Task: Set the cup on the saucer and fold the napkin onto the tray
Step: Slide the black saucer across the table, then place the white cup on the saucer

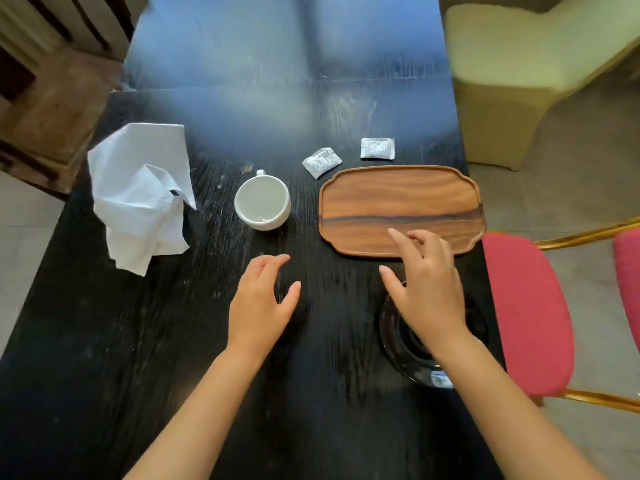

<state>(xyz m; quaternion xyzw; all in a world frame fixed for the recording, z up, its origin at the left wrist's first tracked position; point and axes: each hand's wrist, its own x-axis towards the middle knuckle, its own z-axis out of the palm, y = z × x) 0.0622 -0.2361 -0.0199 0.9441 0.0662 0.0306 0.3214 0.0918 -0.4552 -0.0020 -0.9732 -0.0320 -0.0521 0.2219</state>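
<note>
A white cup stands upright on the black table, handle pointing away from me. To its right lies an empty wooden tray. A crumpled white napkin sits at the left side of the table. A dark glossy saucer lies near the table's right edge, partly hidden under my right hand, which hovers open over it with fingers reaching the tray's near rim. My left hand is open above bare table, below the cup, holding nothing.
Two small white sachets lie beyond the tray. A red-cushioned chair stands right of the table, a pale upholstered seat at the far right, and wooden furniture at the far left.
</note>
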